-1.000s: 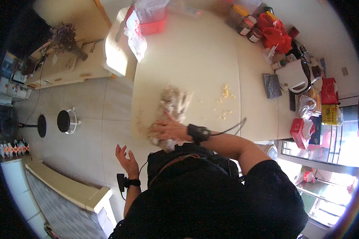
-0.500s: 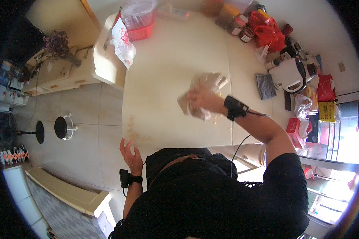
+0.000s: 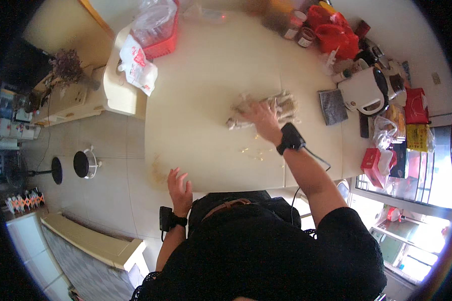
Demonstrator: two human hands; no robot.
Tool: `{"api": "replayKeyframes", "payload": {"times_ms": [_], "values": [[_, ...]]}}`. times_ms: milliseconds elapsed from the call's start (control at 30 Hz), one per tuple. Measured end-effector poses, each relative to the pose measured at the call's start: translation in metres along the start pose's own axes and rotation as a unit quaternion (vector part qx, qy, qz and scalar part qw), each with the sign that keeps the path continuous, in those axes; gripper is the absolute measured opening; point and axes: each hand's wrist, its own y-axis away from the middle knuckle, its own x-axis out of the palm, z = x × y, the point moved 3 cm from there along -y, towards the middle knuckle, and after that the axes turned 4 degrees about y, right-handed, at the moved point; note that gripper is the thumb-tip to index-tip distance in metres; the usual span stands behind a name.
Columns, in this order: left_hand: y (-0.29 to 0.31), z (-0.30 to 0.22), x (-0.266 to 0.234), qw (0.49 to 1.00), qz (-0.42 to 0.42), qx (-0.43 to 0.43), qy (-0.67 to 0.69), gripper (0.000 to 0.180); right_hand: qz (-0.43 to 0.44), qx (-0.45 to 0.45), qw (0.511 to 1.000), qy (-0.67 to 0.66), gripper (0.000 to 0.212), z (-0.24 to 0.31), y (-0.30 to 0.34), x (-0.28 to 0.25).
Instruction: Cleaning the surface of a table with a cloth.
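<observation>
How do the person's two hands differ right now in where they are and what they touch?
The right hand is stretched far out over the middle of the cream table, pressing on a crumpled clear bag or cloth; the left hand sits back at the near table edge. The right hand is flattened on that bundle; the left is empty, fingers spread. Both wrists carry a black band.

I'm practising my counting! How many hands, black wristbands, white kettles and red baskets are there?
Bare hands: 2 (left hand, right hand)
Black wristbands: 2 (left wristband, right wristband)
White plastic kettle: 1
Red plastic basket: 1
Total: 6
</observation>
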Motion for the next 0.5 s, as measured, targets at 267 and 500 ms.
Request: {"api": "replayKeyframes", "payload": {"times_ms": [267,500], "values": [[-0.028,-0.004,0.029,0.995,0.02,0.085,-0.056,0.035,-0.011,0.026,0.991,-0.13,0.043,0.068,0.078,-0.055],[-0.027,0.002,0.035,0.987,0.011,0.119,-0.107,0.042,-0.007,0.256,0.961,-0.108,0.048,-0.043,0.088,-0.073]]}}
